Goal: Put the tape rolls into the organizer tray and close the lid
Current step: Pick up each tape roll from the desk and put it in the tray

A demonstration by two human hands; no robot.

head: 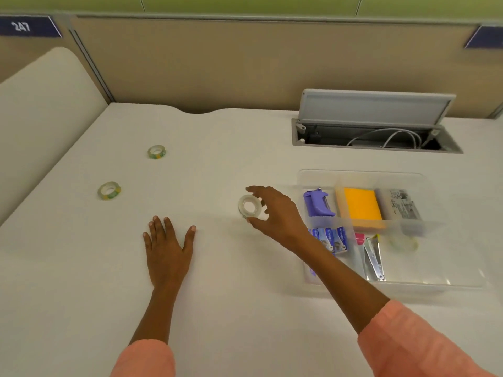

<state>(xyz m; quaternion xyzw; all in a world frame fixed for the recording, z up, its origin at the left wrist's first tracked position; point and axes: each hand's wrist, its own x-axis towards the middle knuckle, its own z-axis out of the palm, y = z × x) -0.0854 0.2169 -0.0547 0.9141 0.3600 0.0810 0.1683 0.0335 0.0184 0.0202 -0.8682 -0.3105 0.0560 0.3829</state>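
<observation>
our right hand pinches clear tape roll just left of organizer tray; left hand flat on desk, holding nothing. we judge: carry step. next: drop roll in free compartment, fetch two green-edged rolls far left.

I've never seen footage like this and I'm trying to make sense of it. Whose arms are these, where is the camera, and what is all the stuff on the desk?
There is no machine here. The one picture comes from a camera worn on a person's head, looking down at their own two bare hands over a white desk.

The left hand rests flat on the desk, holding nothing. The right hand grips a clear tape roll in its fingertips.

Two more tape rolls lie to the left, one nearer and one farther.

On the right sits a clear organizer tray, divided into compartments holding small office supplies. Behind it is an open cable hatch.
</observation>
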